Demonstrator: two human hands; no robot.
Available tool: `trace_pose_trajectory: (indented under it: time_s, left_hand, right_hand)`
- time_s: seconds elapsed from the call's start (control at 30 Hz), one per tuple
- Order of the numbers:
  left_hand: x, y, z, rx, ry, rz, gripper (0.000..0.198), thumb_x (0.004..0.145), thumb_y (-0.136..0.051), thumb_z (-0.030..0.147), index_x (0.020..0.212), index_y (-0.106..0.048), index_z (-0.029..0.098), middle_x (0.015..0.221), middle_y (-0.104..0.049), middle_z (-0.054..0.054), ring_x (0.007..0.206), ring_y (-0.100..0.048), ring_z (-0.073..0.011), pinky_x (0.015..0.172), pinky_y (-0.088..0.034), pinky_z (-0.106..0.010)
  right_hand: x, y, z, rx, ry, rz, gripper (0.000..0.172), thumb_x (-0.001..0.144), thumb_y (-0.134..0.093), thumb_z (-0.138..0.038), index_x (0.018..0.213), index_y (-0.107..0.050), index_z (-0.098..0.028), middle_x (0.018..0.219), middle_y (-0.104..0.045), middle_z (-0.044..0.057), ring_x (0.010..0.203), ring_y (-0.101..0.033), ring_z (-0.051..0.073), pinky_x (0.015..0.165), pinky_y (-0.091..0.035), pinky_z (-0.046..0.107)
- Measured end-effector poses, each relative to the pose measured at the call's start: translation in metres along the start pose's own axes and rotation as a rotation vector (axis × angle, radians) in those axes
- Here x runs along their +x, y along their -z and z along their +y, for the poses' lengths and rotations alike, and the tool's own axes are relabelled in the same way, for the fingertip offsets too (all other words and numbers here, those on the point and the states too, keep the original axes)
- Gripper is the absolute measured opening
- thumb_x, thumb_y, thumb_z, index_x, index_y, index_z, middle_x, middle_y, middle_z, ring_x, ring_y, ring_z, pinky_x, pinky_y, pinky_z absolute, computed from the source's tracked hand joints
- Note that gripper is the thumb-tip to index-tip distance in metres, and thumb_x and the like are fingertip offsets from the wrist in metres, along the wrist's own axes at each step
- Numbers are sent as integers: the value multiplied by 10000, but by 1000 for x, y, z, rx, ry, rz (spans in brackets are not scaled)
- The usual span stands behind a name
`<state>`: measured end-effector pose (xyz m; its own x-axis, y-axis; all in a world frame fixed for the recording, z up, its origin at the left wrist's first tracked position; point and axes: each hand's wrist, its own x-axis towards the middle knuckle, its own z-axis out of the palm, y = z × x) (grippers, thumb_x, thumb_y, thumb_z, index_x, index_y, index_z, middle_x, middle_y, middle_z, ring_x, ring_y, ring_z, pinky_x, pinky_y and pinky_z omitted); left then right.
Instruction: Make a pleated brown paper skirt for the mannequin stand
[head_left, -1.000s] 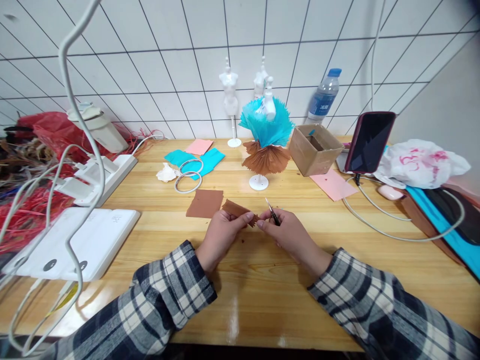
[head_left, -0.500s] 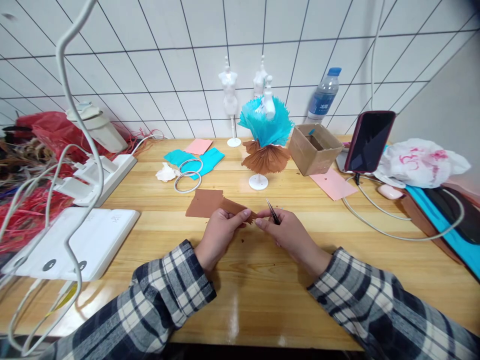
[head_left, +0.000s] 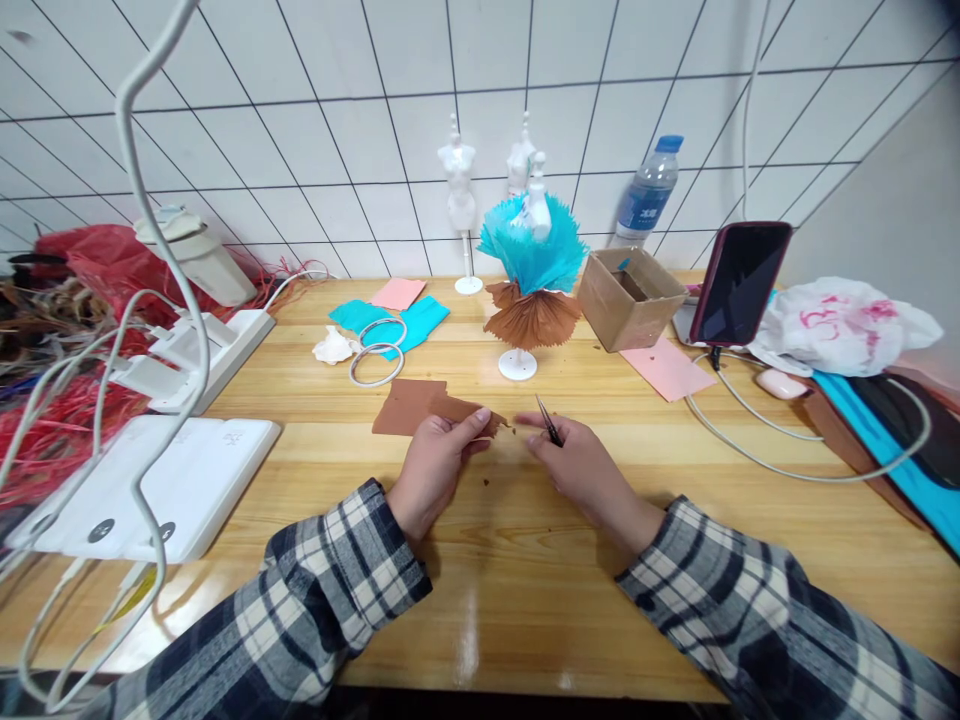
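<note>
Head view, centre of the frame: a folded brown paper piece is pinched between the thumb and fingers of the left hand, with its right tip left free just above the wooden table. The right hand is closed around a pointed metal tool, whose tip is directed up and slightly left. A small gap is seen between this hand and the paper tip. A flat brown sheet is laid on the table directly behind the left hand and is partly overlapped by the held piece. Farther up the frame, a small mannequin stand is dressed in teal and brown pleated paper. A cardboard box is placed to its right, and two rings to its lower left.
</note>
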<state>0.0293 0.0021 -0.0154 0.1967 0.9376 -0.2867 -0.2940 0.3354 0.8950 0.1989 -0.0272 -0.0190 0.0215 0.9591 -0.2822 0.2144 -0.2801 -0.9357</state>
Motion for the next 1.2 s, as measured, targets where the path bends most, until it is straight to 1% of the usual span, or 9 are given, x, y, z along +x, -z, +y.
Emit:
trace_pose_trajectory:
  time_s: [0.07, 0.13, 0.2, 0.27, 0.4, 0.5, 0.63, 0.97, 1.2]
  left_hand:
    - [0, 1, 0, -32, 3, 0, 213, 729, -768, 326, 852, -716, 160, 880, -732, -38, 843, -643, -137, 718, -467, -213]
    - [1, 1, 0, -59, 16, 1, 196, 731, -768, 320, 830, -719, 158, 866, -728, -33, 830, -638, -124, 715, -467, -202]
    - [2, 3, 0, -68, 34, -4, 186, 735, -768, 319, 799, -724, 150, 825, -718, -27, 780, -623, -105, 703, -466, -193]
    - [4, 4, 0, -65, 47, -12, 193, 736, -769, 323, 782, -729, 140, 794, -708, -28, 742, -606, -92, 696, -466, -187]
    - [5, 4, 0, -65, 62, -24, 199, 737, -770, 328, 764, -728, 135, 804, -707, -32, 762, -606, -96, 717, -470, -190]
    - [4, 2, 2, -40, 82, -61, 201, 726, -776, 328, 747, -720, 136, 798, -706, -30, 758, -608, -101, 715, -466, -195]
    - [2, 0, 3, -3, 71, -86, 204, 725, -772, 331, 722, -707, 137, 740, -686, -19, 711, -592, -99, 695, -456, -199]
    - [1, -2, 3, 5, 57, -91, 222, 701, -783, 337, 739, -702, 134, 753, -686, -36, 719, -600, -120, 710, -464, -233]
    - [0, -2, 4, -2, 57, -96, 213, 705, -785, 325, 744, -703, 132, 748, -677, -30, 712, -598, -111, 692, -466, -220]
  right_hand:
    - [-1, 0, 1, 1, 13, 8, 336, 831, -542, -391, 1120, -534, -221, 558, -376, -87, 462, -340, 106, 476, -298, 236]
    - [-3, -1, 2, -16, 77, -33, 276, 906, -427, -468, 1035, -498, -234, 575, -366, -81, 480, -359, 115, 497, -318, 243]
    - [-5, -2, 4, -80, 175, -103, 313, 956, -306, -500, 915, -458, -229, 613, -404, -61, 526, -405, 123, 540, -352, 256]
    - [-8, -4, 5, -162, 242, -186, 293, 974, -288, -481, 912, -422, -227, 653, -464, -46, 575, -456, 129, 587, -379, 267]
    - [-14, -6, 1, -236, 226, -288, 249, 995, -267, -451, 1007, -380, -229, 673, -531, -44, 559, -500, 123, 570, -372, 257]
    - [-15, -6, -3, -253, 212, -309, 231, 1003, -256, -427, 981, -372, -228, 642, -527, -52, 535, -505, 116, 550, -361, 246]
    - [-14, -5, -2, -236, 231, -313, 221, 1007, -251, -417, 974, -362, -230, 645, -537, -54, 507, -495, 106, 541, -360, 239]
    - [-13, -6, 4, -247, 287, -269, 213, 996, -298, -417, 887, -358, -244, 609, -497, -65, 482, -462, 118, 520, -329, 247]
    - [-12, -7, 4, -275, 301, -255, 219, 994, -297, -411, 868, -358, -243, 618, -478, -56, 532, -467, 134, 546, -327, 259]
